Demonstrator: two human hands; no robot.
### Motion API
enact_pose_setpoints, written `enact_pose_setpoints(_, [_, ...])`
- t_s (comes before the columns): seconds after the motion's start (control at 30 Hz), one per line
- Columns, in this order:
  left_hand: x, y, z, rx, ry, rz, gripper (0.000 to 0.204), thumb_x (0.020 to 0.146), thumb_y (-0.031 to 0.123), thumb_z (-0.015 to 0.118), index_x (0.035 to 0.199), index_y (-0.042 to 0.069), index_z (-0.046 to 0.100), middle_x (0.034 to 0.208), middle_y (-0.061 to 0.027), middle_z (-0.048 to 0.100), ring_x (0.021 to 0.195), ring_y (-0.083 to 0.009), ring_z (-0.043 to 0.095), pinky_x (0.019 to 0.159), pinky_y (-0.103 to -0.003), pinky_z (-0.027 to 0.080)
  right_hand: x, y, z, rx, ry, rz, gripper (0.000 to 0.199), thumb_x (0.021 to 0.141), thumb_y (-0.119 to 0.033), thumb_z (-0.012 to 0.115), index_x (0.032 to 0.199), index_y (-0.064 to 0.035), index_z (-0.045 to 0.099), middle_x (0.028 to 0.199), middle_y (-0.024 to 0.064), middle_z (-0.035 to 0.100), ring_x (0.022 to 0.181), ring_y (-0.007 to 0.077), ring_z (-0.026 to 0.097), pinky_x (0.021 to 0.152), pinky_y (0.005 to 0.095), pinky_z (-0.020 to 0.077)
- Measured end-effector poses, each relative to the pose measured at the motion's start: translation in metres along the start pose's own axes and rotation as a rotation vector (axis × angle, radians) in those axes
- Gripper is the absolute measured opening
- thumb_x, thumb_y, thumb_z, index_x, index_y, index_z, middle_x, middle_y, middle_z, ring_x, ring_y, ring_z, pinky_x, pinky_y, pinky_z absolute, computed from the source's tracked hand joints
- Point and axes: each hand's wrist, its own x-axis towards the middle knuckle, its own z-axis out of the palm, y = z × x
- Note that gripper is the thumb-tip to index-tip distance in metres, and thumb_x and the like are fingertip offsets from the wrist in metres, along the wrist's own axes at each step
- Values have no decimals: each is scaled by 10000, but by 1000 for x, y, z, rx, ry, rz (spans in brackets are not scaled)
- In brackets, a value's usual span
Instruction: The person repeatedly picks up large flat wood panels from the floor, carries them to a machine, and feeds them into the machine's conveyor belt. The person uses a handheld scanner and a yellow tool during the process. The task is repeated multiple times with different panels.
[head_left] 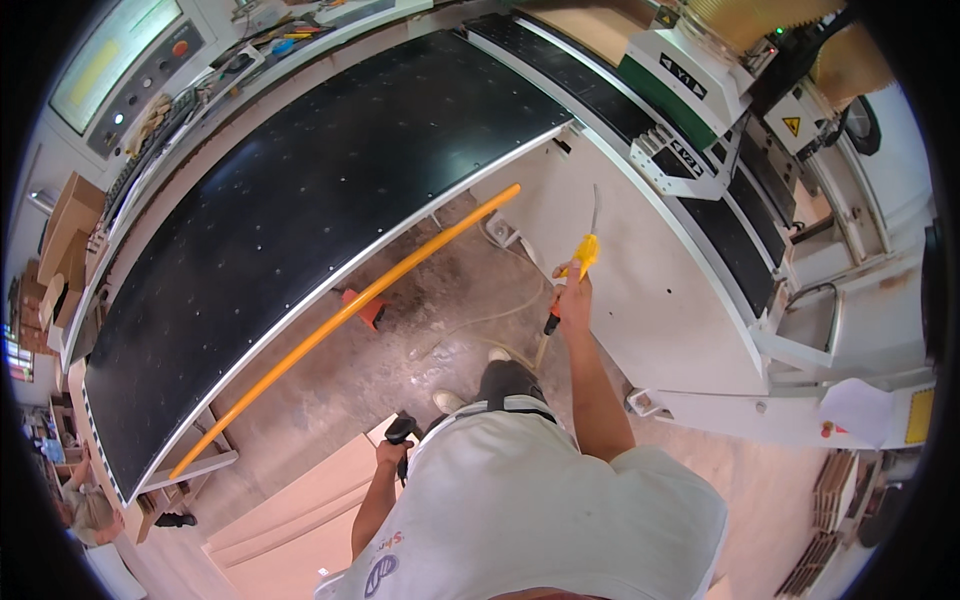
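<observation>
My right hand (574, 296) is closed round a yellow air blow gun (587, 250), whose thin nozzle points away from me. An air hose (543, 350) hangs below that grip. Low on the left, my left hand (388, 456) is wrapped round a black handheld scanner (401, 428), held close to my side. Neither tool touches the black table (330, 170). The yellow rail (350, 315) runs along the table's near edge, left of the blow gun.
Wooden boards (285, 515) lie low at my left. A machine head (690, 85) stands at the back right, beside a pale side panel (660, 290). An orange-red foot pedal (366, 308) is on the floor. Another person (92, 508) is at the far left. A control screen (110, 55) stands back left.
</observation>
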Motion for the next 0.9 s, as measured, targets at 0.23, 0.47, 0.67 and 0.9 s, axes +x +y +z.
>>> enact_pose_setpoints(0.23, [-1,0,4,17,15,43,551,609,464,845,929,22,770,930,-187,748,909,-303,729,804,-408,567,-2,-3,-18,-91,111,-15,468,1045,-514,409,969,-60,493,876,46,557,409,107,465,374,269,391])
enact_pose_setpoints(0.47, [10,40,-2,37,29,50,588,654,497,793,949,-9,753,951,-220,736,944,-347,717,825,-420,558,38,-8,-11,-37,188,-40,470,1047,-501,411,972,-44,496,862,64,562,405,114,468,377,274,396])
enact_pose_setpoints(0.67, [21,73,-21,-105,45,63,561,592,428,787,936,-14,753,942,-218,734,929,-336,713,828,-409,548,67,-11,7,16,239,-64,478,1047,-500,413,962,-39,503,857,69,566,404,119,474,367,282,403])
enact_pose_setpoints(0.9, [27,88,-39,-19,72,75,513,652,450,793,923,15,760,911,-209,736,907,-318,716,794,-405,547,98,-19,5,41,234,-96,474,1062,-481,382,988,-31,509,853,75,566,423,131,481,376,282,441])
